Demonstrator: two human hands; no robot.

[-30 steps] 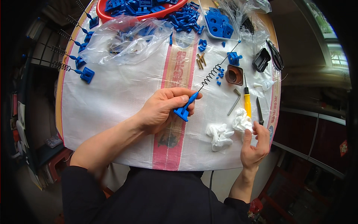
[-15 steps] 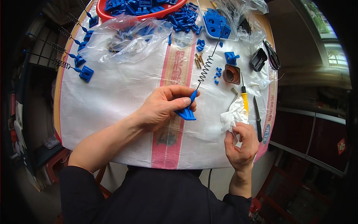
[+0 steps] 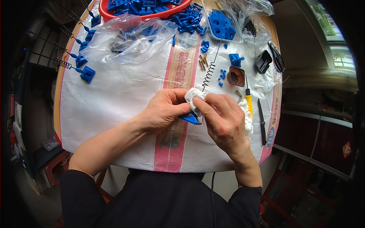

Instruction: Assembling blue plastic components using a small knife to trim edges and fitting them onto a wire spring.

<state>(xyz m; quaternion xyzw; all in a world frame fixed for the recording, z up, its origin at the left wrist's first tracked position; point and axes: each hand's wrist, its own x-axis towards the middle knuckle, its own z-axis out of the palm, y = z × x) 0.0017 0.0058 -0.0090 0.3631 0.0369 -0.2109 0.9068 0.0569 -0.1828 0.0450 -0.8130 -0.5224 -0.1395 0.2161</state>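
The blue piece (image 3: 190, 119) is in front of the person, over the middle stripe of the white sheet (image 3: 125, 83); I cannot tell whether it touches the sheet. Its wide base is the near end, toward the person's body. From there the long axis goes away from the person and a little to the right, and the spring wire (image 3: 208, 78) follows this line, with its thin far end reaching, as I see it, to the near edge of the tray (image 3: 237, 39).

The left hand (image 3: 167, 108) holds the blue piece in a narrow grip, thumb against fingers. The right hand (image 3: 227, 121) pinches a tissue (image 3: 195, 99) and presses it at the blue piece's narrow part, so this part is covered. The two hands are close together there.

One second ago, the right hand was apart, with nothing in it, near two tissues on the right side; half a second ago it was gripping a tissue there. Now one tissue is at the blue piece, and the other tissue (image 3: 248, 123) lies beside the screwdriver (image 3: 249, 103), partly hidden. The wire leaned more to the right one second ago; now it stands straighter away from the person.
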